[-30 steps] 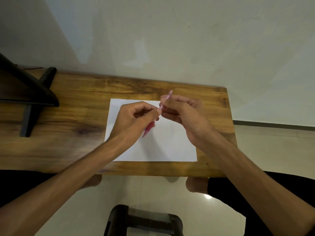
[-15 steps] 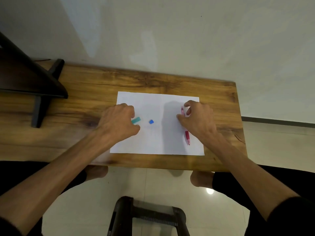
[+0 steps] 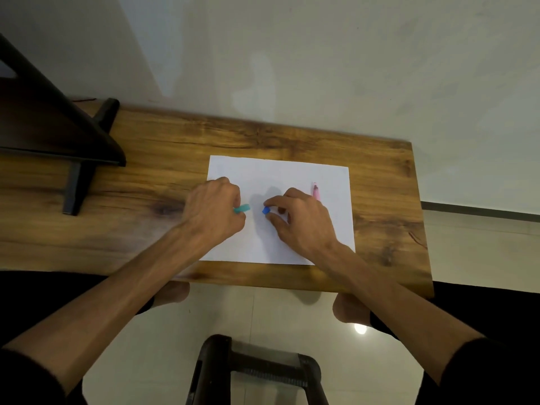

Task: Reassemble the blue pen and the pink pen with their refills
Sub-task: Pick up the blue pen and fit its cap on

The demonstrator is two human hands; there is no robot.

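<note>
We work over the white sheet of paper (image 3: 292, 176) on the wooden table (image 3: 385, 200), likely so the small parts stay easy to see. Our left hand (image 3: 214, 213) is curled over a teal pen piece (image 3: 242, 208), whose end pokes out past the fingers; we judge it gripped, holding it ready. Our right hand (image 3: 298, 217) pinches at a small blue piece (image 3: 265, 211) on the paper between thumb and forefinger (whether it is lifted we cannot tell). The pink pen (image 3: 316, 191) lies on the paper just beyond the right hand, set aside and apparently assembled, so the blue pen seems next.
</note>
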